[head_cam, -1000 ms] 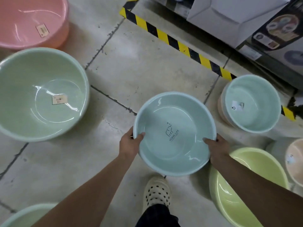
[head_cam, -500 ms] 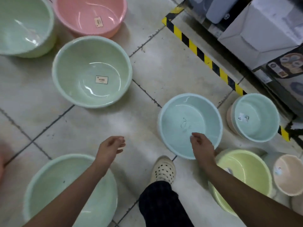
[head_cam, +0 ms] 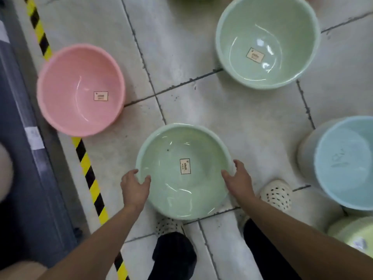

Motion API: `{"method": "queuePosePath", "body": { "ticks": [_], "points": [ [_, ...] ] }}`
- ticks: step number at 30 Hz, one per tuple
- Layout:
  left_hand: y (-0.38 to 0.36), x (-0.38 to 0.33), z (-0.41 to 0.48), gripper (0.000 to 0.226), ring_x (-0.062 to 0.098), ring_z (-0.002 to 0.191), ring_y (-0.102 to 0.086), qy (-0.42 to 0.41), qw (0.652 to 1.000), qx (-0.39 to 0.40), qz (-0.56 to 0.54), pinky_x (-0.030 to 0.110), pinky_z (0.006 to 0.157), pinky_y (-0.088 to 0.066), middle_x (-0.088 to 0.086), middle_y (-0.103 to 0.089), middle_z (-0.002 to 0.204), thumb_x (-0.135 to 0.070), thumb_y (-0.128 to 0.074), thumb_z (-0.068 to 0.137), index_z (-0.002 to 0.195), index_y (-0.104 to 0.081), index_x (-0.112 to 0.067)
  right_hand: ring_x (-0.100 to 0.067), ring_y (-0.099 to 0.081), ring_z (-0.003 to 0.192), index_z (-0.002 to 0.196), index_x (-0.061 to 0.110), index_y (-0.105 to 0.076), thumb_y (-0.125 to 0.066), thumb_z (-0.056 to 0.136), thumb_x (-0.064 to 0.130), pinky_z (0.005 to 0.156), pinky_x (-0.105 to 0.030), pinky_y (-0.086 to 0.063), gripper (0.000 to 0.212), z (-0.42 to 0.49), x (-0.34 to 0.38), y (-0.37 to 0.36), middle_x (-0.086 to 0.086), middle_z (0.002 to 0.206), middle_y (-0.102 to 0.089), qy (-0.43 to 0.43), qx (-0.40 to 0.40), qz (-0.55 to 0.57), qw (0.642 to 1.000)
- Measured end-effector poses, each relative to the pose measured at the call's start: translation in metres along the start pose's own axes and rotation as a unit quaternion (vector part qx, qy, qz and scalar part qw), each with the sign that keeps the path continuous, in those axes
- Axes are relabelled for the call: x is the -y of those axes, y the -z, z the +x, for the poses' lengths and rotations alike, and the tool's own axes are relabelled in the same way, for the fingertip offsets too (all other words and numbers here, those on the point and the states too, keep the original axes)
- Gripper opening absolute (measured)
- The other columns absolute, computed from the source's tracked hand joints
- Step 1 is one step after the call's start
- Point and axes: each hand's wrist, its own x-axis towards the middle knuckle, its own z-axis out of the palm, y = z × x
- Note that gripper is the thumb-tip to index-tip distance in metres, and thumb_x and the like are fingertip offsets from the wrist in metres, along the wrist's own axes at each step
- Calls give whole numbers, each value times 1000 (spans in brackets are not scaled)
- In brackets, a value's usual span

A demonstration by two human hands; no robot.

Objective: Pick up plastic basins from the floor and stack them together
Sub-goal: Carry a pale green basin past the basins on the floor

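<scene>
Mint-green basin (head_cam: 182,188) is mouth-up: open side to the ceiling, bottom twd the floor (head_cam: 201,110). It's round, so no real long axis. The rectangular label (head_cam: 185,166) stuck in its bottom runs lengthwise away from the person, print turned sideways. Plastic is pale and glossy w/ light streaks on the inner wall, a rolled rim and a dark speck just past the label. Can't tell if it's resting on the tiles or just off them.

Left hand (head_cam: 135,187) grips the rim at the basin's near-left, thumb hooked inside and fingers (head_cam: 131,173) curled on the outside. Right hand (head_cam: 239,178) grips the near-right rim, fingers (head_cam: 237,163) wrapped round the lip. The basin sits betw. the two hands.

From that basin:
- Pink basin (head_cam: 80,89): beyond, left, apart.
- Bigger green basin (head_cam: 267,41): beyond, right, well apart.
- Blue basin (head_cam: 347,162): to the right.
- Yellow-green basin (head_cam: 353,233): nearer, far right.
- Hazard tape (head_cam: 88,170): passes on the left.
- Shoes (head_cam: 276,194): just on its near side.
</scene>
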Motion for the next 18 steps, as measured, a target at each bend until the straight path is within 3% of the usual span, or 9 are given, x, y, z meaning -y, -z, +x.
{"method": "queuePosePath", "body": {
  "ticks": [4, 6, 9, 13, 18],
  "points": [
    [-21, 36, 24, 72, 31, 119, -53, 121, 978, 43, -162, 39, 101, -44, 13, -49, 136, -18, -70, 86, 145, -30, -5, -32, -53, 125, 148, 12, -30, -62, 90, 21, 96, -32, -41, 67, 30, -5, -28, -14, 142, -51, -30, -34, -34, 998],
    [-33, 52, 35, 64, 29, 106, -61, 155, 961, 77, -215, 40, 93, -51, 10, -59, 125, -15, -70, 84, 139, -38, -6, -34, -55, 121, 147, 13, -31, -61, 91, 18, 93, -33, -42, 64, 43, -8, -36, -16, 136, -55, -21, -41, -58, 997],
    [-42, 61, 41, 37, 32, 97, -64, 148, 964, 67, -210, 42, 85, -55, 13, -65, 108, -11, -68, 83, 116, -53, -6, -37, -59, 111, 139, 12, -38, -61, 90, 19, 89, -38, -46, 56, 54, -9, -41, -20, 124, -61, -19, -44, -99, 994],
    [-12, 47, 31, 14, 20, 73, -60, 94, 967, 23, -236, 28, 57, -47, 2, -61, 83, -7, -63, 86, 95, -54, -11, -32, -60, 91, 123, 11, -49, -63, 88, 21, 79, -37, -48, 39, 42, 8, -30, -14, 102, -64, -11, -85, -109, 990],
    [71, 28, 9, 11, 23, 70, -61, 84, 943, 5, -322, 31, 58, -49, 6, -65, 81, -7, -61, 85, 85, -56, -17, -29, -56, 78, 103, 9, -51, -64, 88, 18, 65, -33, -41, 22, -17, 66, -18, -12, 92, -61, 2, -51, -104, 993]
  ]
}}
